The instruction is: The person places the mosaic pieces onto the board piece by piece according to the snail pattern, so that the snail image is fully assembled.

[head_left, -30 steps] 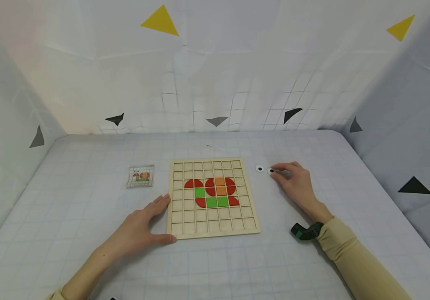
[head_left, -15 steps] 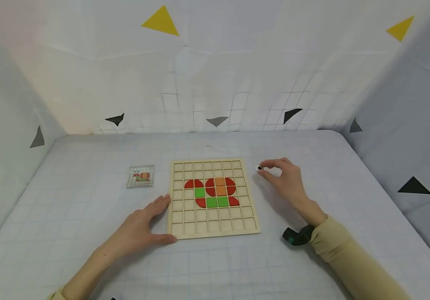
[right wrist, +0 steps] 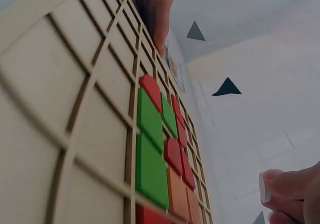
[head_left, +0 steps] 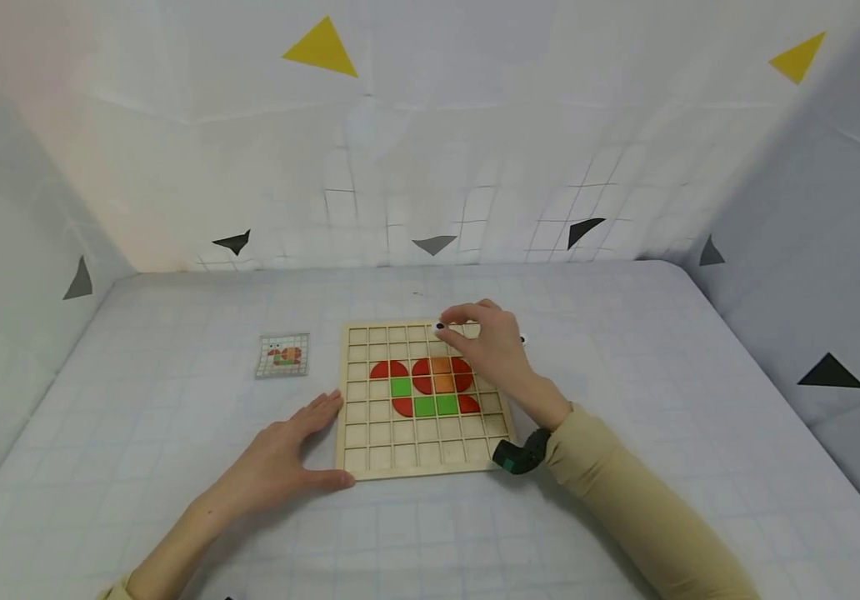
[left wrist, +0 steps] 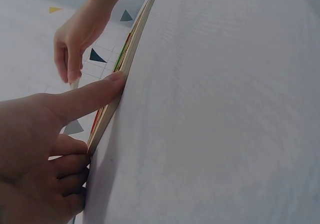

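A wooden grid board [head_left: 379, 435] lies on the table with red, green and orange tiles [head_left: 424, 406] set in several of its cells. My left hand [head_left: 268, 467] rests at the board's left side, thumb at the near corner and fingertips along the edge. Over the board's far rows, my right hand [head_left: 496, 346] pinches a small white eye tile [head_left: 440, 327] with a black dot between thumb and index finger. The right wrist view shows this white tile [right wrist: 264, 187] edge-on, held off the board. Another eye tile [head_left: 523, 339] lies right of the board, mostly hidden behind the right hand.
Left of the board lies a small pattern card [head_left: 283, 356] with a gridded picture in similar colours. A dark wrist strap [head_left: 522, 452] on the right arm overlaps the board's near right corner. White sheeting [head_left: 430, 150] encloses the table's back and sides.
My right hand has picked up an eye tile on the right, passed over the other one, and carried it left above the board. The left hand has stayed at the board's edge.
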The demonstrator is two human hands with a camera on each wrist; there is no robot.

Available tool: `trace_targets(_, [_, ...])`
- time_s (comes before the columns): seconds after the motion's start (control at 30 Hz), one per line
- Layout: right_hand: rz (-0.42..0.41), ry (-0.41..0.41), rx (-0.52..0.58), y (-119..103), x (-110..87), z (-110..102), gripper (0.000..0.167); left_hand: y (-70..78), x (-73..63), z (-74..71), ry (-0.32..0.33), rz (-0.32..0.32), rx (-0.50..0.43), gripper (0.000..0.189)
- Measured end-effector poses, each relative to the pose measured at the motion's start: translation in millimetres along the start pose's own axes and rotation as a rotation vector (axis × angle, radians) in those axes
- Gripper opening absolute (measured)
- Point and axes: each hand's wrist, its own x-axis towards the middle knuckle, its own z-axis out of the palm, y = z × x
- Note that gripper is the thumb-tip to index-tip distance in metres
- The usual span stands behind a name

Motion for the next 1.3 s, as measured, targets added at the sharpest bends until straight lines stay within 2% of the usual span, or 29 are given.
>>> trace_targets(0.17, [0.021, -0.036, 0.023, -9.1, 11.1, 19.8, 0.020, -0.1, 0.7, 0.9, -0.001, 0.004, -0.011, 0.107])
trace_targets(0.33, [0.045, -0.067, 0.049, -14.1, 13.3, 34.3, 0.021, 1.0, 1.5, 1.1, -0.005, 0.009, -0.018, 0.106])
trace_targets(0.6, [0.038, -0.110, 0.000, -11.1, 11.1, 48.7, 0.021, 2.1, 2.3, -1.1, -0.010, 0.004, -0.013, 0.106])
trace_targets(1.0, [0.083, -0.175, 0.023, -9.2, 7.2, 56.2, 0.021, 0.9, 1.6, -0.9, -0.010, 0.010, -0.016, 0.106])
trace_targets(1.3, [0.061, -0.178, 0.028, -8.9, 6.0, 57.9, 0.018, -1.4, 0.8, -0.4, -0.001, 0.023, -0.012, 0.106])
